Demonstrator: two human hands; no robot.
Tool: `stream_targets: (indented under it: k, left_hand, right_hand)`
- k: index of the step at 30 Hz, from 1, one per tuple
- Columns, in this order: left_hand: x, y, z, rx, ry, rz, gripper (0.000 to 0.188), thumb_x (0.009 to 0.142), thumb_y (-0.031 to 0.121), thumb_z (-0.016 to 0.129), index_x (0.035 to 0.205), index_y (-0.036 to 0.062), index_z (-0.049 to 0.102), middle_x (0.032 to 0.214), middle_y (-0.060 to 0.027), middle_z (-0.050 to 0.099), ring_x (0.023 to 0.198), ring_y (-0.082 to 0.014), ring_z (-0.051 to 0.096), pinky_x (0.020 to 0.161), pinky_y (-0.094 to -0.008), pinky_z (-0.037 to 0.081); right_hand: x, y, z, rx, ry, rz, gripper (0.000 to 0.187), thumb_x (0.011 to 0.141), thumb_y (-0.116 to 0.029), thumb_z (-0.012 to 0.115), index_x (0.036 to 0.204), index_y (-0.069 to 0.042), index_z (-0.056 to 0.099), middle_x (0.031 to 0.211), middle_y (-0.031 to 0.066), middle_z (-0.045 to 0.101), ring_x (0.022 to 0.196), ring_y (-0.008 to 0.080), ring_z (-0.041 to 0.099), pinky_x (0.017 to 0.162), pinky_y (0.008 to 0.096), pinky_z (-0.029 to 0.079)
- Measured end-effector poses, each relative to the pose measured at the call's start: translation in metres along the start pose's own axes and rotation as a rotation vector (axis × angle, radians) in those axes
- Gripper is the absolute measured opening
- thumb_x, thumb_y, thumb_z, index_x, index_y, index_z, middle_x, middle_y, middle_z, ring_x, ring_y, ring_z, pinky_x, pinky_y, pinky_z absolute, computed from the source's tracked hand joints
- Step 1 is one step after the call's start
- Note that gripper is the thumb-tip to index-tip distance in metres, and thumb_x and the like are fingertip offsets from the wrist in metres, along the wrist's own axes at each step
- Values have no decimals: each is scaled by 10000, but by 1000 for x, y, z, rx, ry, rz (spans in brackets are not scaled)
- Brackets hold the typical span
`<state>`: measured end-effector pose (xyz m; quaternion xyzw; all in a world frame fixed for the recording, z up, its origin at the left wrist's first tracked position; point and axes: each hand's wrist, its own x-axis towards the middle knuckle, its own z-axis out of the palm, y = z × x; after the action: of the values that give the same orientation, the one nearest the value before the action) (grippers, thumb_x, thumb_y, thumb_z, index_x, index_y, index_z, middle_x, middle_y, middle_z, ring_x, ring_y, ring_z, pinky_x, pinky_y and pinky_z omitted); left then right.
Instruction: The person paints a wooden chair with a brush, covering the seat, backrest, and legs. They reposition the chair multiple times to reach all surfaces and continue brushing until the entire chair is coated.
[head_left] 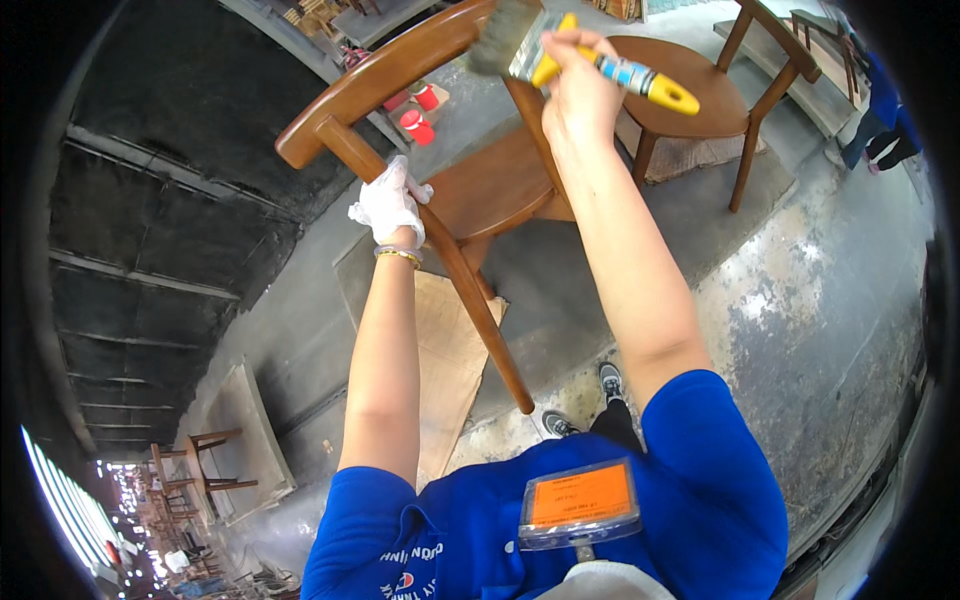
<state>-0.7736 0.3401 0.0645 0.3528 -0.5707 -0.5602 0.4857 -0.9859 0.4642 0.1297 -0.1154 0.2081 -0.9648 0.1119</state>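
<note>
My left hand, in a white glove, is wrapped round a back post of a brown wooden chair and holds it tilted off the floor or steadied; which of these I cannot tell. My bare right hand grips a wide paintbrush by its yellow handle. The brush's dark bristles lie over the chair's curved top rail, near its right part. Whether they touch the wood is hard to tell.
A second brown chair stands at the right on cardboard. Two red cups sit beyond the held chair. A cardboard sheet lies below it. Dark panels line the left. Another person stands at the far right.
</note>
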Motion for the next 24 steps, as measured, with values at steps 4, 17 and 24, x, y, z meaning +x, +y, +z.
stream_targets:
  k: [4,17,24]
  left_hand:
    - [0,-3,0,-34,-16,6,274,928,162,670,697,56,569,521,-73,502,439,-200,448,537,-402,532]
    - [-19,-1,0,79,41,53,417,917,238,683,573,81,506,512,-42,436,475,-174,415,544,-365,489]
    - [-25,10,7,156,133,18,309,905,155,643,625,60,557,483,-69,511,425,-193,494,525,-358,537]
  right_hand:
    - [-68,-1,-130,-263,153,66,215,833,83,767,945,-66,659,946,21,672,887,142,635,839,306,523]
    - [-38,-75,-258,-594,-89,553,177,785,97,739,841,-57,669,865,34,675,857,164,654,784,314,512]
    - [-4,-89,-248,-1018,-51,659,219,704,154,671,774,-54,663,834,43,685,837,166,660,814,299,530]
